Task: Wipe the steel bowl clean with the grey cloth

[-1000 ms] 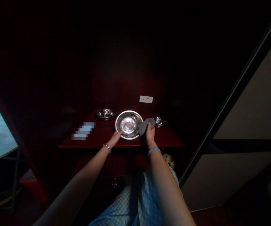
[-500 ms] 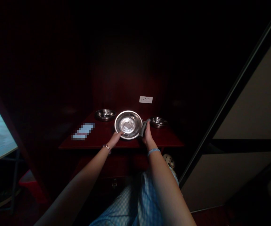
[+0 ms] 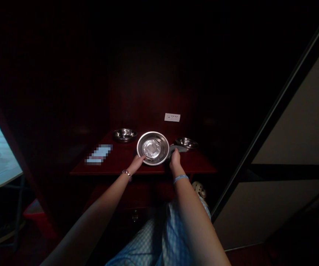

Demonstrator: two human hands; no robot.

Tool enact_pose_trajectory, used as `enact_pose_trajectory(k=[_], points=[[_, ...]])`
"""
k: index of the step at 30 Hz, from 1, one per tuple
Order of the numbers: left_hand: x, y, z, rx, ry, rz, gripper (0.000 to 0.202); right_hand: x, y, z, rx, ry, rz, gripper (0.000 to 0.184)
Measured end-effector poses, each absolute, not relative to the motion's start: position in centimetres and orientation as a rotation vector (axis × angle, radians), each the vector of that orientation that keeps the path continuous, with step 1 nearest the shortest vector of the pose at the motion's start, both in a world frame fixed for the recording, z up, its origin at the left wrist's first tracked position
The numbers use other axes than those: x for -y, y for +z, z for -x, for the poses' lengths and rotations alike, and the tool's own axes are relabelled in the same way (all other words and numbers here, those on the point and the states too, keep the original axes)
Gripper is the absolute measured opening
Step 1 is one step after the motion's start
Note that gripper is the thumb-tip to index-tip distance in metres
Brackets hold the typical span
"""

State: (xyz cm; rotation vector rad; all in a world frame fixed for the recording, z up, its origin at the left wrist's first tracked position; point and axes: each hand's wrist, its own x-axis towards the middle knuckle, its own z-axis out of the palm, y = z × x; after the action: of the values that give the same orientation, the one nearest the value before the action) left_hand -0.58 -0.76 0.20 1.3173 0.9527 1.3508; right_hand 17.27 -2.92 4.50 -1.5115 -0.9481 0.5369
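Note:
A shiny steel bowl [image 3: 152, 148] is tilted so that its inside faces me, above the dark red desk. My left hand [image 3: 138, 163] grips its lower left rim, thumb over the edge. Beside its right rim, my right hand [image 3: 175, 159] is closed on a grey cloth [image 3: 179, 148]. The fingers of that hand are partly hidden behind the cloth and the palm. One steel bowl [image 3: 124, 135] rests at the back left of the desk, and another steel bowl [image 3: 186, 143] rests at the right, just behind the cloth.
The dark red desk [image 3: 120, 165] has a blurred-out flat object [image 3: 99, 154] at its left. A white socket panel [image 3: 172, 117] is on the back wall. A red bin [image 3: 38, 218] stands at lower left, and a pale sliding door [image 3: 300, 136] rises at right.
The bowl in my left hand has shifted slightly right and its tilt has changed a little. In my right hand, the cloth has swung away from the rim and spreads out to the right.

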Motion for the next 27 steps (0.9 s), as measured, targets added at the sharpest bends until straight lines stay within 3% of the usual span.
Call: enact_pose_trajectory(k=[5,10,19,27], points=[[0.7,0.1,0.6,-0.968,1.321,-1.336,0.026,4.6,5.8,-17.1,0.933,0.352,1.646,0.06],[0.6,0.1,0.6,-0.966,1.311,-1.371,0.027,6.3,5.9,-15.7,1.495,-0.052,1.438,0.058],[0.2,-0.4,0.3,-0.886,1.274,-1.445,0.034,5.0,3.2,-15.1,2.092,-0.036,1.412,0.065],[-0.1,-0.7,0.3,-0.868,1.262,-1.468,0.038,5.0,2.7,-15.1,2.19,-0.077,1.478,0.061]])
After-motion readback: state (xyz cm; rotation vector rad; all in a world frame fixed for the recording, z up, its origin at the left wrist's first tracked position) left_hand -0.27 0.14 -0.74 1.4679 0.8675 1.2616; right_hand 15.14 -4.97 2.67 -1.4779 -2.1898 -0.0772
